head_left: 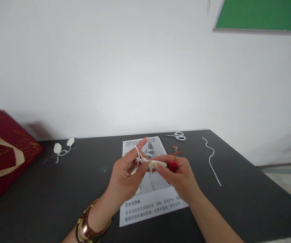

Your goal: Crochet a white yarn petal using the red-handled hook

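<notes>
My left hand [125,175] pinches a small white crocheted piece [153,164], with white yarn looped over its raised forefinger. My right hand [179,175] is closed round a crochet hook with a red handle [174,164]; the hook's tip points at the white piece. Both hands hover over a printed instruction sheet [145,209] lying on the dark table [59,189]. A gold watch [87,229] sits on my left wrist.
Small white-handled scissors [179,136] lie at the table's far edge. A loose strand of white yarn [212,158] runs along the right side. Two white crocheted petals [63,145] rest at the back left. A red gift bag [1,155] stands at the far left. A white wall rises behind.
</notes>
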Motion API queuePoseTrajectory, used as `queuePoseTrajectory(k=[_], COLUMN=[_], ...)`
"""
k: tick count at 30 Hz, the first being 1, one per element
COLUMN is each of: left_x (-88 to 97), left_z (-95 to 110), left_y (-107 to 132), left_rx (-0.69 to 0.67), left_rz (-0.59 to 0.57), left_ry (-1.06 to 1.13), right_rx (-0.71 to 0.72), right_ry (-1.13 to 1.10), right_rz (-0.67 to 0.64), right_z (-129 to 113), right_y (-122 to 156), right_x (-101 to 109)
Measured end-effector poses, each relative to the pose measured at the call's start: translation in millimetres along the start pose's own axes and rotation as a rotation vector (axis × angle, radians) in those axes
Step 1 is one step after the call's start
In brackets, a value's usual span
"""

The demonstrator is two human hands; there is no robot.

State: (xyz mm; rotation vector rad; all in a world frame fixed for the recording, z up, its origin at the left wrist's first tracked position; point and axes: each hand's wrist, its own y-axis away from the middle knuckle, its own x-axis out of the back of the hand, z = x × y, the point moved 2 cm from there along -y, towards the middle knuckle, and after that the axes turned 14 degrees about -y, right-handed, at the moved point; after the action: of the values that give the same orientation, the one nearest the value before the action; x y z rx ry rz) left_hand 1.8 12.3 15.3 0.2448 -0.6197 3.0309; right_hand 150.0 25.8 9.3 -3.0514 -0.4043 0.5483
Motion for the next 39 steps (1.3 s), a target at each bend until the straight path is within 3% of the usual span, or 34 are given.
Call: queuePoseTrajectory(k=[12,18,25,39], left_x=[-2.9,-3.9,-4.6,-3.9], left_z=[-5,-6,-7,-7], left_y=[0,-2,1,1], left_rx=[0.061,0.107,0.143,0.122], left_rz=[0.014,-0.029,-0.092,-0.114], left_ry=[0.055,0.2,0.339,0.367], right_rx=[-0.017,-0.091,-0.077,-0.085], right_ry=[0.004,-0.075,-0.194,-0.222], right_rz=[0.097,0.052,-0.057,-0.073], right_z=[-3,1,6,6], right_y=[1,-1,-1,-1], right_x=[1,4,6,7])
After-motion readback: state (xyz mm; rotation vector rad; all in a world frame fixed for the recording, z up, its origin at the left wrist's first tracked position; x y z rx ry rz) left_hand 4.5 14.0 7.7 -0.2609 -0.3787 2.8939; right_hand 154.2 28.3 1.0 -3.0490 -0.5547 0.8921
